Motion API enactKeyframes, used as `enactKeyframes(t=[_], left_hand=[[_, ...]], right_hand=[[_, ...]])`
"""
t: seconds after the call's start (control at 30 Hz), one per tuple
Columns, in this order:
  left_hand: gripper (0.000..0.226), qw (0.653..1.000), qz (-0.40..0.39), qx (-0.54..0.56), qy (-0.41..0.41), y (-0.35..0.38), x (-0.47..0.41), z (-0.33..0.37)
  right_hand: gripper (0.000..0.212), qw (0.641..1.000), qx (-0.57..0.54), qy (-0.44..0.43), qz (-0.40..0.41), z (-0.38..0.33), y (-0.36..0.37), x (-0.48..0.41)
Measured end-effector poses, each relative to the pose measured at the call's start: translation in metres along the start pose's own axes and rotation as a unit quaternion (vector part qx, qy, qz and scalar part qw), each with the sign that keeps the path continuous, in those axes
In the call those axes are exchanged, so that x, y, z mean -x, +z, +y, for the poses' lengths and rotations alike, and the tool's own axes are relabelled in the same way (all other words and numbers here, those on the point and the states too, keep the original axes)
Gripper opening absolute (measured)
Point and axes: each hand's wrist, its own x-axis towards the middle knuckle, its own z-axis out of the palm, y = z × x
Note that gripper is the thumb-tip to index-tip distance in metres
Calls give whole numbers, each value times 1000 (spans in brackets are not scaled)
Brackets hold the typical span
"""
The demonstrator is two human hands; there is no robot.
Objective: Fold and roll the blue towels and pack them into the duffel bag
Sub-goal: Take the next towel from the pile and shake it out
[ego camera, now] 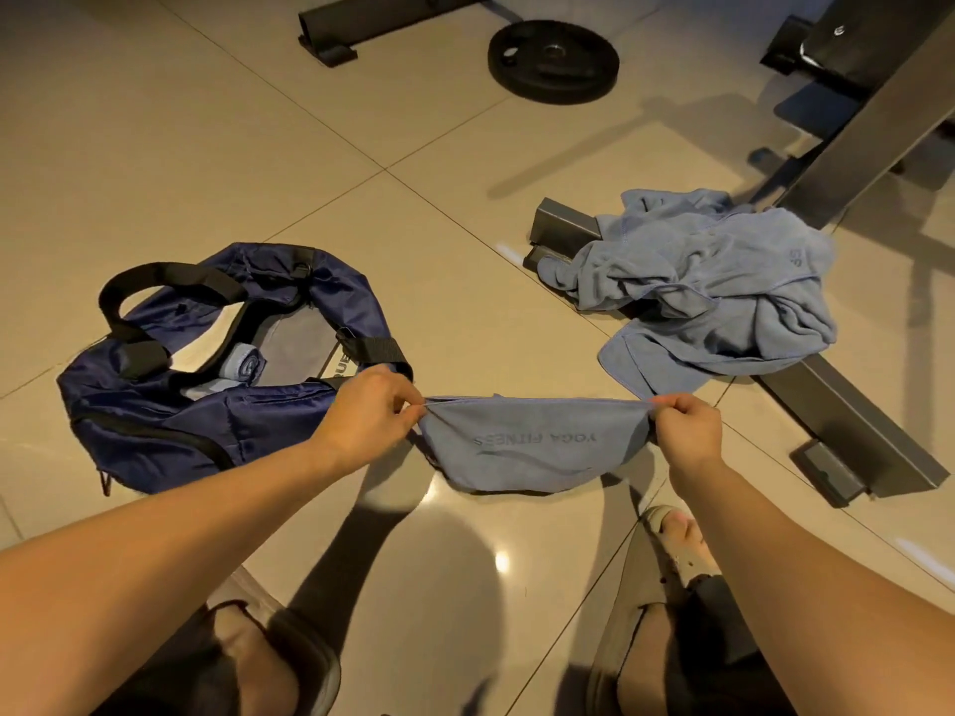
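A light blue towel [532, 449] printed "YOGA FITNESS" hangs stretched between my hands above the floor, folded over. My left hand [369, 410] pinches its left corner and my right hand [684, 428] pinches its right corner. To the left, a navy duffel bag [170, 421] lies unzipped on the tiles. One rolled blue towel [244, 363] sits inside its opening. A crumpled heap of blue towels [718, 286] lies to the right, draped over a metal bar.
The grey steel frame of a gym bench [847, 431] runs across the floor on the right. A black weight plate [553, 62] lies at the back, near another black frame foot [330, 46]. My sandalled feet [672, 540] stand below on the beige tiles.
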Motion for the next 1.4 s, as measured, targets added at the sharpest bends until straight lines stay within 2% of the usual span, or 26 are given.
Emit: enactKeyframes(t=[0.17, 0.3, 0.43, 0.53, 0.63, 0.7, 0.83, 1.0, 1.07, 1.13, 1.23, 1.27, 1.33, 1.4], left_hand=[[10, 993, 28, 96, -61, -67, -18, 22], [11, 979, 23, 191, -66, -127, -29, 41], [9, 961, 65, 258, -83, -179, -38, 46], [10, 957, 69, 264, -93, -211, -42, 45], [6, 955, 79, 273, -84, -229, -43, 47], [6, 954, 88, 275, -83, -234, -41, 49], [4, 956, 93, 264, -81, -234, -39, 57], [6, 964, 137, 218, -71, -227, -42, 64], [7, 969, 156, 184, -60, -222, -43, 65], [9, 970, 170, 166, -58, -220, -44, 60], [13, 976, 170, 116, -71, -219, -43, 44], [13, 979, 158, 101, -76, -218, -41, 40], [12, 984, 118, 104, -80, -215, -37, 37], [11, 987, 87, 110, -72, -211, -33, 42]], right_hand=[[18, 996, -47, -73, -4, -69, 1, 18], [11, 985, -97, -140, -3, -142, -6, 33], [7, 972, -110, -180, -100, -198, -13, 55], [7, 959, -169, -195, -115, -233, -25, 69], [8, 946, -150, -199, -209, -255, -45, 75], [9, 942, -117, -211, -231, -263, -55, 74], [10, 947, -121, -229, -187, -260, -62, 73], [8, 944, -29, -324, -60, -249, -55, 80], [13, 940, -10, -340, -31, -249, -48, 87], [19, 945, -18, -318, -73, -252, -44, 96], [14, 937, -62, -238, -249, -256, -47, 107], [12, 933, -39, -238, -267, -255, -47, 108], [10, 938, 57, -283, -190, -249, -46, 107], [11, 944, 72, -291, -141, -239, -43, 103]])
